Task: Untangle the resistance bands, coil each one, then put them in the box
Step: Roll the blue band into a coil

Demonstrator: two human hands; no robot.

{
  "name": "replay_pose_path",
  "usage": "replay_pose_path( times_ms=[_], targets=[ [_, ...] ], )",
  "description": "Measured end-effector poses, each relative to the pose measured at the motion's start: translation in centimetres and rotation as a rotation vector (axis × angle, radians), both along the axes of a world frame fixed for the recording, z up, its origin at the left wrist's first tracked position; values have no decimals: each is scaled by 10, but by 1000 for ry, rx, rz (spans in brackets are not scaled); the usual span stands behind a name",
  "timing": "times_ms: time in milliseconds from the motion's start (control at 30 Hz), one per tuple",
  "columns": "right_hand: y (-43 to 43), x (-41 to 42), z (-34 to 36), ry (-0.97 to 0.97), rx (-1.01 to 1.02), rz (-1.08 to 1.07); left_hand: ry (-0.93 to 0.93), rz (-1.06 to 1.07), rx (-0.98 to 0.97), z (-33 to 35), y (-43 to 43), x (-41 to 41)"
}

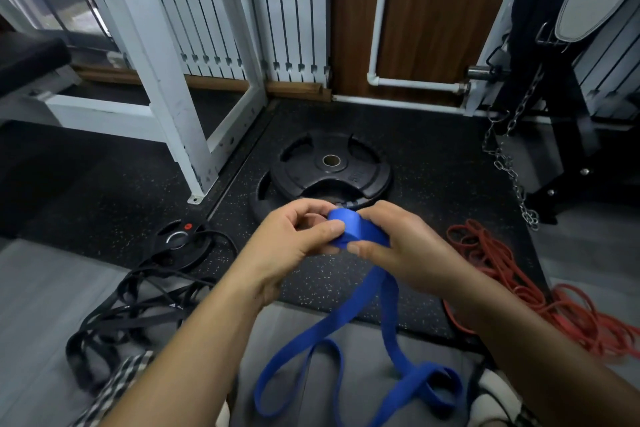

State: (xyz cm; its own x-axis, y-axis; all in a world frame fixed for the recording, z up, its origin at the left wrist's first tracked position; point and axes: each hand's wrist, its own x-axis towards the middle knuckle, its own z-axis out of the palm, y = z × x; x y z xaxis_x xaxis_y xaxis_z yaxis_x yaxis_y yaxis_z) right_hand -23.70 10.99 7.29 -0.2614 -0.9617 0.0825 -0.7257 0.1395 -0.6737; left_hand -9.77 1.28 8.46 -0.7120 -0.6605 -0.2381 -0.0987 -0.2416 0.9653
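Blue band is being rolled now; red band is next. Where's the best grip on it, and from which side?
Judging by its pose, grip the far loop end of the red band, on the speckled mat, from above. There few strands overlap; nearer strands pile up tangled.

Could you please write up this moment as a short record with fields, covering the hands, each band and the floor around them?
left hand: pinches the started coil of the blue band
right hand: grips the same coil from the other side
blue band tail: hangs down in loose loops, uncoiled
black bands: tangled on the floor, left
red bands: tangled heap on the floor, right
weight plates: stacked on the mat beyond the hands
box: not in view
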Motion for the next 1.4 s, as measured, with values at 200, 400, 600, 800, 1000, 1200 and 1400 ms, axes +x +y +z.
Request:
replay_pose_path(
  times_ms=[200, 400, 600, 800, 1000, 1200, 1400],
  targets=[
    [-3, 8, 9, -562, -212, -143, 341, 132, 491, 6, 9, -9],
    [-5, 14, 9, -791, -315, -81, 545, 63, 739, 6, 18, -10],
    [-3, 0, 9, -240, -113, -97, -17, -68, -155, -5, 4, -4],
    [-3, -1, 18, -211, -15, -117, -15, -223, -239, 0, -6, 4],
    [-6, -2, 16, -787, -108, -130, 128, -30, -111, 2, 2, -5],
    [-8, 0, 11, -890, -231, -98, 342, 149, 246, -9, 10, -14],
    [-8, -2, 7, -707, -264, -162, 452, 213, 426, -5, 14, -18]
  ],
)
